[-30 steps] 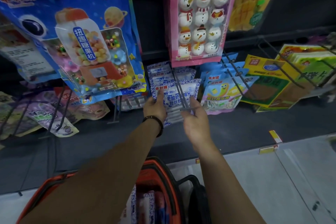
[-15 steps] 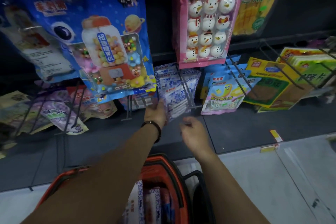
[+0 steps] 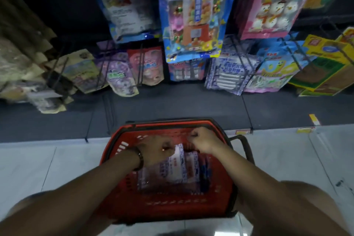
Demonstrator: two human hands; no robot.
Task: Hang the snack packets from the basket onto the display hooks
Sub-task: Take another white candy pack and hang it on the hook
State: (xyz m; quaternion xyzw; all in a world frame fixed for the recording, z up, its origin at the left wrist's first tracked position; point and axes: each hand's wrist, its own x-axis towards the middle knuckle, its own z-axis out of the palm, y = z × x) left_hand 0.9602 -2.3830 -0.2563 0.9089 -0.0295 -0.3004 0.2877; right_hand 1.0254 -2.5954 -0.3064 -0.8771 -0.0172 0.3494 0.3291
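- The red basket (image 3: 115, 151) stands on the pale tiled floor (image 3: 38, 168). Its far rim is near the edge of the dark base shelf (image 3: 172, 105), and a black handle (image 3: 243, 143) lies folded out on its right side.
- We see open floor on both sides of the basket. Between its far rim and the lowest hanging goods there is a bare strip of the dark shelf.
- The left hand (image 3: 157, 151), which wears a dark wristband (image 3: 139, 159), is down inside the basket. Its fingers are curled onto the top edge of the white-and-blue front packet (image 3: 178, 161), gripping it there. Motion blur softens the detail.
- The right hand (image 3: 203, 140) is closed into a fist over the far ends of the snack packets (image 3: 193, 166), just inside the far rim. We cannot tell whether it touches one.
- The snack packets stand upright in a row in the middle of the basket.
- Wire display hooks (image 3: 241, 59) jut out of the dark rack above the shelf. One carries matching white-and-blue hanging packets (image 3: 228, 71).
- Above these hang a blue gumball bag (image 3: 193, 15) and a pink snowman bag (image 3: 274, 0). Yellow-green boxes (image 3: 325, 63) hang far right.
- The room is dim.
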